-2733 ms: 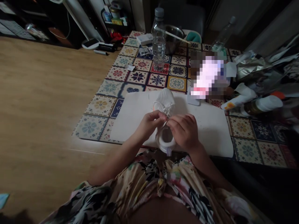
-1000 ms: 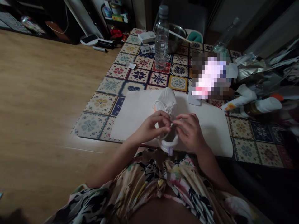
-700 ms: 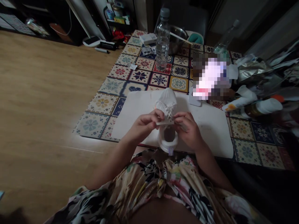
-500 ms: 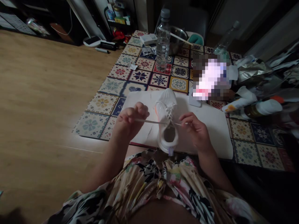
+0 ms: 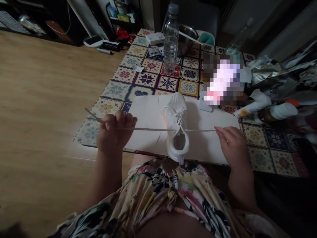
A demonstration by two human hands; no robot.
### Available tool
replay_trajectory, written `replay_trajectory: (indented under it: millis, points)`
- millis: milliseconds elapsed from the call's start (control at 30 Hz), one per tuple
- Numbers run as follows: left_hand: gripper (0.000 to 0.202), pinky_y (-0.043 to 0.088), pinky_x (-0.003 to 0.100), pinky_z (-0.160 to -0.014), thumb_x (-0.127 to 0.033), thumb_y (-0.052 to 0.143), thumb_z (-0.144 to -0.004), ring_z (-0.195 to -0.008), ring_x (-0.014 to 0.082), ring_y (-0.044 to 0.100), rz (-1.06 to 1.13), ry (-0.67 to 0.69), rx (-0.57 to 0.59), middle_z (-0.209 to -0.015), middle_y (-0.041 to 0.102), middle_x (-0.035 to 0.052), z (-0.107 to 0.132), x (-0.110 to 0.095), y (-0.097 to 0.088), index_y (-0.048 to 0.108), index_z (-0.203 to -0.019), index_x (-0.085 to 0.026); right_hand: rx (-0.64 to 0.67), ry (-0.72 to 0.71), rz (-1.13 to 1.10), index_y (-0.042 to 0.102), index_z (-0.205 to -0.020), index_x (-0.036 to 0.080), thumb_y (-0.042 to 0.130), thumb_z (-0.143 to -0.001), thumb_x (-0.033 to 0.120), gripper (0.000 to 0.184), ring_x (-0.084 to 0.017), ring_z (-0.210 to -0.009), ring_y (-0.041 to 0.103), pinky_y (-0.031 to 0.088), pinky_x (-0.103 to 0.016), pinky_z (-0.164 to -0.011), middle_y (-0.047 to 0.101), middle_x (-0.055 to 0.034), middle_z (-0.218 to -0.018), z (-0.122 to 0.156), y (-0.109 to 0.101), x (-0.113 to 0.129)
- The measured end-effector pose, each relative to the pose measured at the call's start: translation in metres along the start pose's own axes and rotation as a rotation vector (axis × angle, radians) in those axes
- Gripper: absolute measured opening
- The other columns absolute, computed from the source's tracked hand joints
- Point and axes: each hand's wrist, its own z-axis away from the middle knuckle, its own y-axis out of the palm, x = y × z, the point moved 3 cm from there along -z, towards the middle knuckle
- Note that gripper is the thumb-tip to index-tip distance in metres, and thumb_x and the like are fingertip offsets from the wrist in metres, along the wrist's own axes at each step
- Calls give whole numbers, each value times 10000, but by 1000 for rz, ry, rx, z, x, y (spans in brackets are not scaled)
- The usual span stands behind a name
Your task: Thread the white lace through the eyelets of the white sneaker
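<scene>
A white sneaker (image 5: 176,104) with an orange patch on its side rests on a white board, its heel toward me. Crossed lacing runs up its tongue, and a white shoelace (image 5: 151,129) stretches taut to both sides from the top of the lacing. On the left, my left hand (image 5: 115,130) is closed around one end, with a loose tail sticking out beyond the fingers. My right hand (image 5: 231,140) pinches the other end between thumb and fingertips, well to the right of the shoe.
The white board (image 5: 145,114) lies on a patterned tablecloth (image 5: 116,89). Behind the shoe stands a clear plastic bottle (image 5: 170,43), with a metal pot (image 5: 187,39) farther back. Tubes and bottles (image 5: 274,114) crowd the right side. A pixelated bright patch (image 5: 221,81) sits near the board.
Both hands have moved apart, left hand leftward and right hand rightward, drawing the shoelace out longer on each side. The sneaker stays in place on the board.
</scene>
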Motion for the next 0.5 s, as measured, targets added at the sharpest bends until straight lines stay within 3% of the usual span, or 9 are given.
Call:
replay_trajectory:
  millis: [133, 267, 400, 500]
  points:
    - [427, 407, 272, -567, -454, 757, -777, -490, 104, 362, -66, 15, 48, -541, 260, -32, 7, -2, -7, 490, -537, -223, 27, 110, -54, 688, -831, 225, 604, -923, 313, 152, -219, -783, 605, 448, -386, -783, 669, -36, -790, 16, -13, -20]
    - [388, 415, 279, -584, -449, 768, -779, -455, 91, 324, -96, -23, 108, -514, 255, -51, 14, -2, -9, 509, -584, -236, -4, 259, -472, 617, -715, 229, 659, -871, 320, 186, -222, -856, 633, 480, -393, -812, 666, -35, -852, 40, -32, -29]
    - [412, 462, 256, -582, -461, 855, -673, -406, 65, 330, -114, -82, 100, -460, 289, -85, 15, 1, -9, 520, -611, -230, -68, 279, -942, 525, -632, 228, 650, -867, 374, 304, -269, -1015, 668, 486, -499, -951, 713, -43, -939, 53, -34, -16]
    - [380, 518, 241, -590, -410, 823, -724, -375, 54, 411, -130, -69, 218, -448, 390, -89, 14, 1, 1, 524, -600, -210, -12, 174, -1134, 472, -587, 231, 597, -887, 502, 423, -222, -744, 677, 512, -530, -955, 624, 8, -633, 41, -20, 8]
